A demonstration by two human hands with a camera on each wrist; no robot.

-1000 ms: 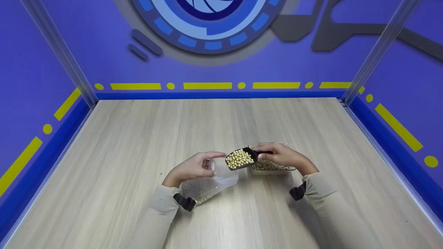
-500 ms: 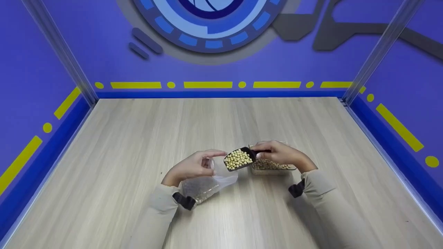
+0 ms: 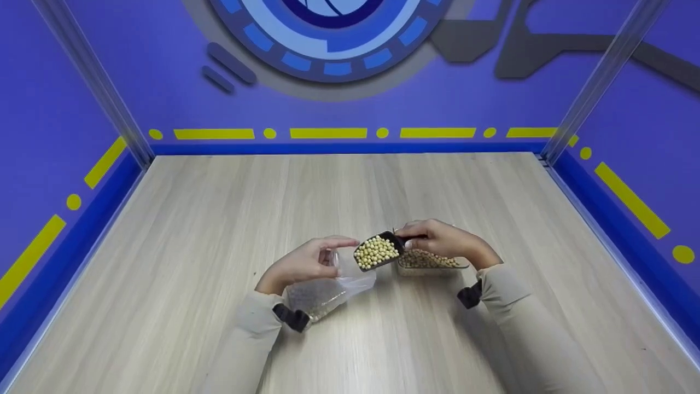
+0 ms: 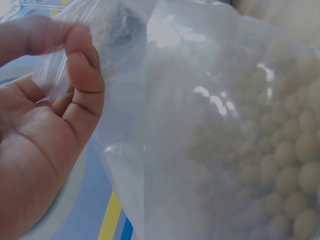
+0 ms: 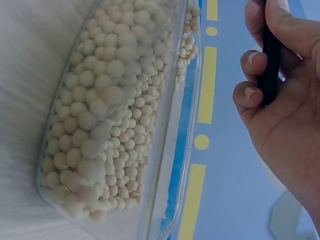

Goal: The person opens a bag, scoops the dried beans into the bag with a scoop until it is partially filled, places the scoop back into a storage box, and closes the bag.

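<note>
My left hand [image 3: 303, 264] grips the mouth of a clear plastic bag [image 4: 165, 115], its fingers curled at the top edge. Round pale beans [image 4: 295, 170] that look like soybeans lie in the bag's lower part. My right hand [image 3: 445, 241] holds a black scoop [image 3: 391, 239] by its handle [image 5: 271, 62]. The scoop is heaped with soybeans [image 3: 376, 253], and its front lip is right by the bag's mouth and my left fingertips. Beneath the right hand stands a clear plastic container [image 5: 165, 210] of soybeans [image 5: 115, 100], partly hidden by that hand in the head view.
The wood-grain table [image 3: 246, 202] extends behind and to both sides of the hands. Blue-purple panels [image 3: 328, 117] with yellow marks enclose its back and sides, joined by metal corner posts [image 3: 109, 93]. A black wrist camera [image 3: 291, 317] sits close to the bag.
The loaded scoop has shifted very slightly left toward the bag, and the right hand has risen a little. The left hand and bag stay almost still.
</note>
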